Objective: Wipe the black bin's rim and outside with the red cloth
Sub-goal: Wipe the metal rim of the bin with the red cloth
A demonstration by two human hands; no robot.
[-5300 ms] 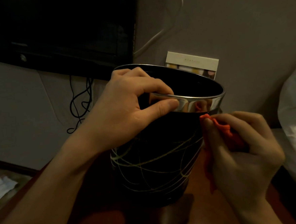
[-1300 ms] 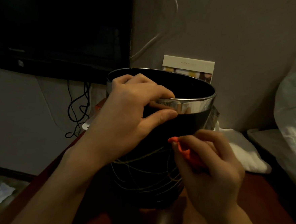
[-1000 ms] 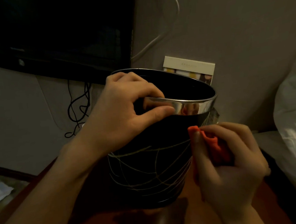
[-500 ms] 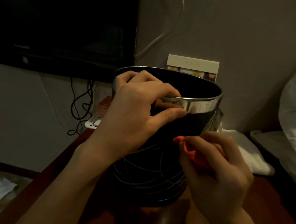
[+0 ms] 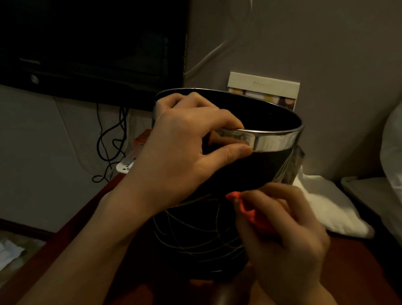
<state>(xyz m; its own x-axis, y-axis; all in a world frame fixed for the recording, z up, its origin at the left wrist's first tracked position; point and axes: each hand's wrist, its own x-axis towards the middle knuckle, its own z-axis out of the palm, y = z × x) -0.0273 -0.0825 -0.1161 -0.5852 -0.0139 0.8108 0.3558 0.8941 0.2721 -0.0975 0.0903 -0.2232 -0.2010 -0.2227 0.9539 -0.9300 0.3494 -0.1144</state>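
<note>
Black bin (image 5: 201, 242) stands upright on the reddish-brown surface (image 5: 360, 272), just in front of the wall. Left hand (image 5: 183, 153) grips its chrome rim (image 5: 275, 140), fingers curled inside, thumb on the outer wall. Right hand (image 5: 284, 232) has fingers bunched around the red cloth (image 5: 249, 213), pressing it to the bin's outer side below the rim; white cloth (image 5: 330, 212) lies to the right

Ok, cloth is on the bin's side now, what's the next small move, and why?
Probably drag the red cloth further down and around the black bin wall. The right hand pinches it against the wall below the shiny rim, and the left hand grips the rim, steadying the bin.
</note>
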